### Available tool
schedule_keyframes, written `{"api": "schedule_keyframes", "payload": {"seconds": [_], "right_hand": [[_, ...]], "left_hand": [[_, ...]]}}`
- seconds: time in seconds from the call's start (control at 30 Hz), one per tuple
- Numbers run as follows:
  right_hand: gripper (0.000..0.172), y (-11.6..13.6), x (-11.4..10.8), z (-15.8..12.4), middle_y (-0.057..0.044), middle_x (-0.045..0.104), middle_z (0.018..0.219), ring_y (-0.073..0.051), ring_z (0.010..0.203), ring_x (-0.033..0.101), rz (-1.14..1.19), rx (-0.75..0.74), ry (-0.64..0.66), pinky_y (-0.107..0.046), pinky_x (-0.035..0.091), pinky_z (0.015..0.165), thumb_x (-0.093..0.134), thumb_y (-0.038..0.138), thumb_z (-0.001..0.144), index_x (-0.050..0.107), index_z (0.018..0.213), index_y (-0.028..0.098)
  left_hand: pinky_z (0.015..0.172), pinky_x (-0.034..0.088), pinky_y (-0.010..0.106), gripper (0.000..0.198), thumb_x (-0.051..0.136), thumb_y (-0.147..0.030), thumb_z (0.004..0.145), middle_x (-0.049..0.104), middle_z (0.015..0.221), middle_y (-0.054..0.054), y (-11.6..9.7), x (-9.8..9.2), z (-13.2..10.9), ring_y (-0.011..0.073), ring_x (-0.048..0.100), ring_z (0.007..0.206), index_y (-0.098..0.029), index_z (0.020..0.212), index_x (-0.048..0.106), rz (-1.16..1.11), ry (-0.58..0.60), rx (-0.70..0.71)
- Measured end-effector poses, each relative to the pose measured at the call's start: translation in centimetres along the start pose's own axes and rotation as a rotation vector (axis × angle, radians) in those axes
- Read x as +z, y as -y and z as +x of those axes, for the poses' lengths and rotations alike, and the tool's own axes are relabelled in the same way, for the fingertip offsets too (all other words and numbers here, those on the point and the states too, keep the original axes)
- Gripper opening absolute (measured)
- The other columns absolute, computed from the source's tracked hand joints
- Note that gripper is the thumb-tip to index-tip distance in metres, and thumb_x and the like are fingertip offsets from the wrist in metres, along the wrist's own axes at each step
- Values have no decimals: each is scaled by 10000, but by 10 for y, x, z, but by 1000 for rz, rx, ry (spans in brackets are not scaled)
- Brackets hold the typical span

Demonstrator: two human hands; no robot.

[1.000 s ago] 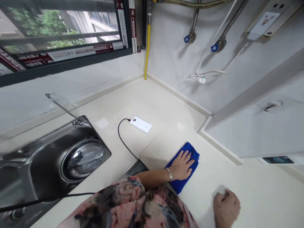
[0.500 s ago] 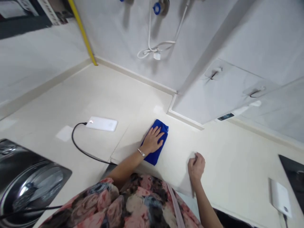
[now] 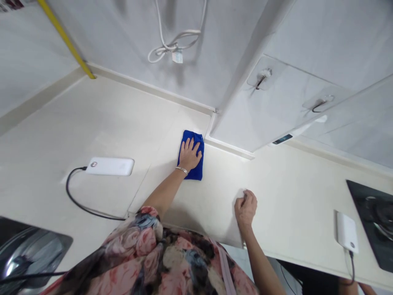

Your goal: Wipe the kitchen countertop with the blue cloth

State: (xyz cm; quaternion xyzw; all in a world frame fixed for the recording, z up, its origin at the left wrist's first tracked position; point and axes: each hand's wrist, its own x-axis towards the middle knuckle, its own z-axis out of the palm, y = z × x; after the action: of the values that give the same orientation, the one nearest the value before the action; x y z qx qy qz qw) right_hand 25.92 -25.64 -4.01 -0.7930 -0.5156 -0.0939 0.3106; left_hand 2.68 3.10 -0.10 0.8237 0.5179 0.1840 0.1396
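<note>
A folded blue cloth [image 3: 198, 170] lies on the cream countertop [image 3: 215, 205], close to the step in the wall. My left hand [image 3: 189, 155] is pressed flat on top of it, fingers spread, with a bracelet at the wrist. To the right, my right hand [image 3: 246, 207] rests on the counter in a loose fist, apart from the cloth. Nothing shows in its curled fingers.
A white power bank [image 3: 110, 166] with a black cable lies left of the cloth; another white power bank [image 3: 347, 232] is by the black stove [image 3: 374, 221]. A metal sink [image 3: 37, 250] is at lower left. A white cord [image 3: 172, 47] hangs on the wall. Someone's legs show at lower right.
My left hand and the blue cloth have slid away from me, nearer the wall. The right hand stays curled on the counter. The view has shifted.
</note>
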Motion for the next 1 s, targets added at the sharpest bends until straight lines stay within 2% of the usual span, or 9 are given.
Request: {"api": "schedule_keyframes", "payload": {"seconds": [0.27,0.53,0.83,1.0], "right_hand": [[366,3,-2,0,-200,630,1290,-309,1240,567,-4,27,26,-556,481,1083,454,188,921,601,1253,143],[347,4,-2,-2,-205,626,1295,-308,1247,565,-18,29,27,-548,476,1087,442,206,952,596,1256,141],[361,3,-2,-4,-210,607,1329,-323,1270,558,-57,22,44,-561,483,1085,441,204,966,585,1291,143],[366,5,-2,-4,-211,615,1326,-330,1274,561,-75,43,51,-578,488,1084,441,206,972,589,1302,148]], "left_hand": [[1342,170,611,548,372,-335,1044,402,1693,89,12,3,40,306,257,1617,-194,1522,599,-61,14,100],[1345,186,571,558,351,-335,1049,411,1688,88,34,-2,76,304,288,1607,-198,1530,599,18,109,233],[1353,162,572,571,458,-375,994,388,1703,66,40,7,129,299,261,1617,-231,1528,604,-18,134,231],[1348,174,578,529,397,-345,1030,455,1661,59,34,15,154,283,303,1596,-253,1492,638,-90,64,187]]}}
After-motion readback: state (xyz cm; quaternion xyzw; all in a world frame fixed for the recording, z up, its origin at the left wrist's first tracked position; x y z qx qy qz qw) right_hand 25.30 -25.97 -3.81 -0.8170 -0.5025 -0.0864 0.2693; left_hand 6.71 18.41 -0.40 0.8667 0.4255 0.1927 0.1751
